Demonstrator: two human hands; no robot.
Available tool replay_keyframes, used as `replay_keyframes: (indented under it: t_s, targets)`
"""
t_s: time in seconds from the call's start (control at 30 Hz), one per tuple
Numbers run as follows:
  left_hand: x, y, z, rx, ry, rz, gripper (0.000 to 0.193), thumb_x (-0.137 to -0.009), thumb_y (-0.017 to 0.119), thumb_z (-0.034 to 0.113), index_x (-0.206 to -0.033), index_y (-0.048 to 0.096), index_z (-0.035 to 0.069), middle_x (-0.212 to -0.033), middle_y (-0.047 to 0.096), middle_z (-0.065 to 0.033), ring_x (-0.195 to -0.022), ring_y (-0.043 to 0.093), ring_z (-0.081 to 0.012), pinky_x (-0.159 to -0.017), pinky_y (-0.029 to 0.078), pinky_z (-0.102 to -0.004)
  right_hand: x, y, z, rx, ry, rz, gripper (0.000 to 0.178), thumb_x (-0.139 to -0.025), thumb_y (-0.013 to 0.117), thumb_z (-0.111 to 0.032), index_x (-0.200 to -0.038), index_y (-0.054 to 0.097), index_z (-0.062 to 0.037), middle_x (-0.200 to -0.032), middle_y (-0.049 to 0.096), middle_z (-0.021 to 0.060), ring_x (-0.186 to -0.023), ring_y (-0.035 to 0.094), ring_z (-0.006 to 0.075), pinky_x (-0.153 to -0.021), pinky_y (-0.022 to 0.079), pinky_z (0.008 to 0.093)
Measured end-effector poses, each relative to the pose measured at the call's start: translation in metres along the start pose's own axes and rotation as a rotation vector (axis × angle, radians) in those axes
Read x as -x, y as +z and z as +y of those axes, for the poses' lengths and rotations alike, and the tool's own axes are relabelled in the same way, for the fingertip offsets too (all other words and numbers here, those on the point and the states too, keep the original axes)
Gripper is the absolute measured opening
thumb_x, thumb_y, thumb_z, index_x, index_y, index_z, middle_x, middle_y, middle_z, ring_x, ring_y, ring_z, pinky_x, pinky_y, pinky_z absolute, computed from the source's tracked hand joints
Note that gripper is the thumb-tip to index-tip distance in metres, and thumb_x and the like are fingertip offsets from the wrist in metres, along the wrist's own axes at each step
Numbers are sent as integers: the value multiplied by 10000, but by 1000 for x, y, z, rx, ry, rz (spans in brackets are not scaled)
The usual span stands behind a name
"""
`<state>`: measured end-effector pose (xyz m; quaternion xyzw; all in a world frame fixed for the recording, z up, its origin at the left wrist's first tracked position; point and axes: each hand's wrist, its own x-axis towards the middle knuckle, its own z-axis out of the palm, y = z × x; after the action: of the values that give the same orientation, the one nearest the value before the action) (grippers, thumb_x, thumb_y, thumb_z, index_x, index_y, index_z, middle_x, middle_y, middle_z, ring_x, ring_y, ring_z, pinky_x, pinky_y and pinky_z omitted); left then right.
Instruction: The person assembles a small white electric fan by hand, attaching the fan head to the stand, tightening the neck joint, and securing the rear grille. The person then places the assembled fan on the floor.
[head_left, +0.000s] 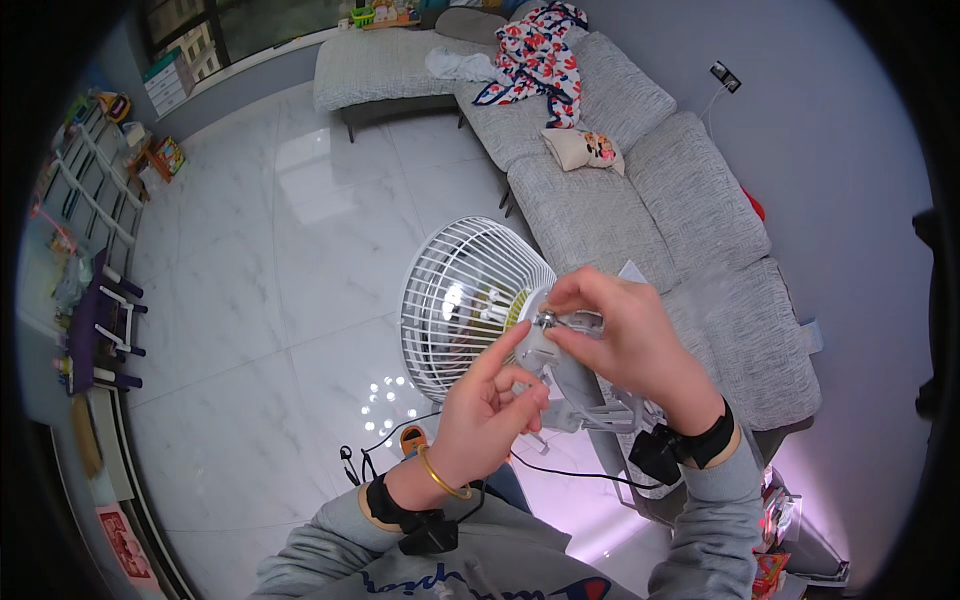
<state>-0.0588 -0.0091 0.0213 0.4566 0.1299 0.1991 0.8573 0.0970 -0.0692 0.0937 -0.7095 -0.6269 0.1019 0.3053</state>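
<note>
I see the white fan (478, 290) just ahead, its axis running from the cage (418, 320) at left to the rear housing (538, 352), where my nearer right hand (632, 335) pinches a small shiny metal piece (546, 320); my left hand (485, 412) points its index there, contact unclear, other fingers loosely curled.

"Is it bright?"
"Yes; daylight shows in the dark-framed glass window (268, 28), and glare pools on the glossy white marbled floor tiles (235, 270)."
"And lower right?"
"A pinkish-violet glow (its source hidden) washes the smooth grey wall (845, 440)."
"Sharpness?"
"The round white wire-caged fan (472, 308) looks crisp; the left rim softens, straight edges bending towards black corners."
</note>
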Motion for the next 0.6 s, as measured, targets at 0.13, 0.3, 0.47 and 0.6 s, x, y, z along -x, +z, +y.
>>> replay_keyframes:
  t_s: [0.13, 0.3, 0.47, 0.6]
  targets:
    - [6, -3, -2, 29, 10, -39, 553, -837, 474, 0, -1329, 223, 27, -787, 547, -54, -608, 516, -66, -536, 421, -175, -7, -1, -4, -92, 44, -106, 275, -662, 680, -51, -890, 529, -26, -810, 624, 80, -802, 633, 173, -624, 479, 254]
    - [10, 4, -3, -345, 170, 231, 404, -860, 445, 12, -1259, 382, 26, -798, 574, -71, -521, 475, -54, -456, 399, -170, -24, -4, 8, -167, -151, -247, 258, -686, 651, -80, -909, 528, -39, -808, 638, 89, -764, 636, 184, -601, 467, 244]
    - [13, 29, -16, -105, 127, 269, 517, -866, 443, 19, -1338, 243, 92, -770, 558, -87, -503, 453, -54, -446, 370, -167, -35, -15, 29, -277, -235, -394, 161, -746, 546, -92, -887, 500, -30, -672, 608, 97, -634, 603, 286, -541, 461, 337]
    - [9, 46, -28, 35, 152, 264, 604, -874, 439, 41, -1372, 109, 130, -753, 554, -93, -490, 455, -65, -436, 348, -167, -38, -16, 45, -385, -361, -403, 137, -769, 506, -77, -894, 499, -21, -671, 602, 115, -606, 590, 300, -525, 449, 341]
